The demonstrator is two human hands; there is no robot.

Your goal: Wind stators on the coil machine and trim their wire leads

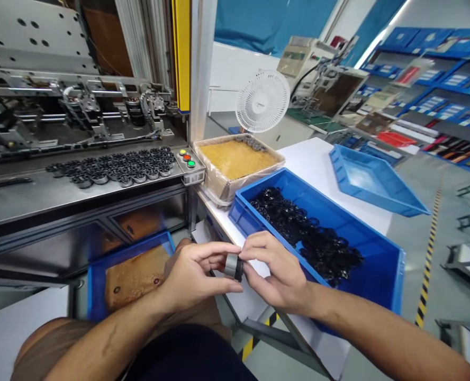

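Note:
Between my two hands is a small round part [232,266], a grey metal ring with a black piece on its right side. My left hand [197,272] is curled round the grey ring, thumb below and fingers above. The fingertips of my right hand [272,270] pinch the black side. Just beyond my right hand stands a blue bin [370,233] with a heap of black plastic parts [310,233] in it. Many similar ring parts [119,165] lie grouped on the metal bench at left.
A machine fixture [88,108] stands behind the bench [12,201], with a push-button box [189,165] at its corner. A plastic-lined carton [219,190] adjoins the blue bin. Another blue tray [378,172] lies on the white table; a lower blue bin [96,291] holds cardboard. A white fan [262,100] stands behind.

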